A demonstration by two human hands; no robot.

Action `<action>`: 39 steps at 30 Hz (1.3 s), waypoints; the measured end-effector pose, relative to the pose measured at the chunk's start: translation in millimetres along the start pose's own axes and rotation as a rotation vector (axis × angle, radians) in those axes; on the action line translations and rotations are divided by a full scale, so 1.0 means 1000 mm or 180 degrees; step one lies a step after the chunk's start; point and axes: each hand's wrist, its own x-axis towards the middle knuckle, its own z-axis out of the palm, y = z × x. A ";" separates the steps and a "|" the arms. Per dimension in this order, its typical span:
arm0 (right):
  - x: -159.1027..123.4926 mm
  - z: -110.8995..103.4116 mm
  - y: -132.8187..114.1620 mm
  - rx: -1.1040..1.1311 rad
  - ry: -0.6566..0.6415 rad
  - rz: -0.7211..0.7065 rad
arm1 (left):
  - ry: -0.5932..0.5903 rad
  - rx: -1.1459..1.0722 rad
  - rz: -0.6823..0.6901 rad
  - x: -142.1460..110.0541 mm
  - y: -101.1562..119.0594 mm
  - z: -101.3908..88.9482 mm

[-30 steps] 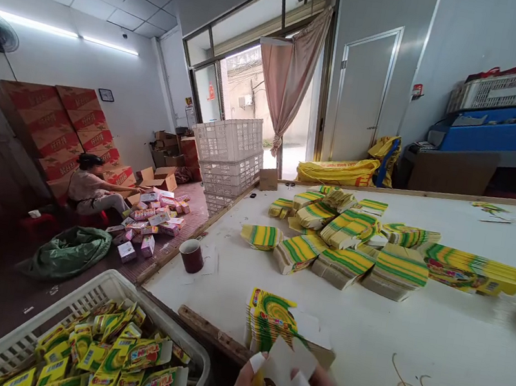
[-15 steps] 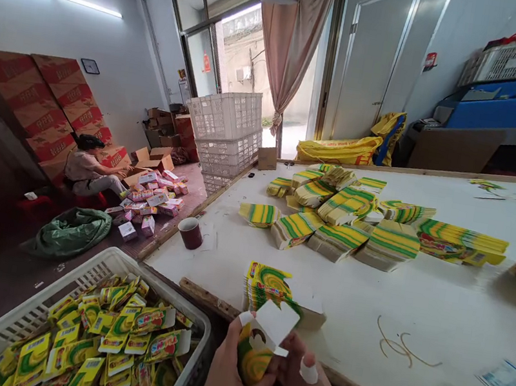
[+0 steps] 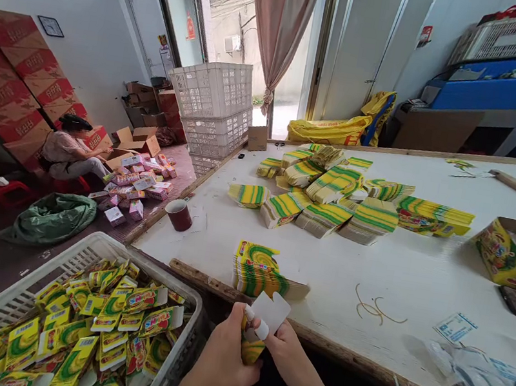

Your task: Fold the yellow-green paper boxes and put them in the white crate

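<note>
Leftmost: pale crate (image 3: 13,294) heaped with yellow boxes (image 3: 114,314). Left hand (image 3: 223,352) wrapped round the body of a small yellow carton (image 3: 252,351), just off the counter's (image 3: 339,297) near edge. Stack of flat cartons (image 3: 258,272) behind. Right hand (image 3: 285,353) pinches its white flaps (image 3: 272,311). Carton probably very light, thin card: crisp at creases, easily dented, slightly slick. Best held lightly by side walls near folds; flaps likely bend.

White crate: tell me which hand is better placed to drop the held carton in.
Left, probably: the left hand grips the carton and is nearer the crate; the right hand is at its white flaps, farther away.
</note>
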 end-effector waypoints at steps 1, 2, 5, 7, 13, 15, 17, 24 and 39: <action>-0.004 0.001 0.000 -0.0285 0.0027 -0.0171 | -0.0047 -0.0051 -0.0038 0.001 0.001 -0.001; -0.008 0.002 0.000 -0.0585 0.0044 -0.0349 | -0.0083 -0.0109 -0.0034 0.002 0.001 -0.002; -0.019 0.008 -0.002 -0.1301 -0.0033 -0.0792 | -0.0067 -0.0127 0.0225 0.005 -0.002 0.001; -0.020 0.009 -0.002 -0.1457 -0.0112 -0.0965 | 0.0000 -0.0138 0.0327 0.006 -0.006 0.004; -0.001 -0.012 0.000 -0.1343 0.0525 -0.1159 | 0.0577 0.0482 0.0185 0.004 -0.010 0.002; 0.000 -0.019 0.002 -0.1483 0.0485 -0.1401 | 0.0570 0.0581 0.0224 0.003 -0.008 -0.004; -0.001 -0.025 0.004 -0.1716 0.0191 -0.1680 | 0.0522 0.0494 0.0289 0.003 -0.004 -0.012; -0.003 -0.047 -0.008 -0.2164 -0.0452 -0.1897 | 0.0274 0.0482 0.0327 0.000 0.005 -0.030; -0.006 -0.044 0.005 -0.2238 -0.0226 -0.2098 | 0.0153 0.0253 0.0444 0.001 0.007 -0.038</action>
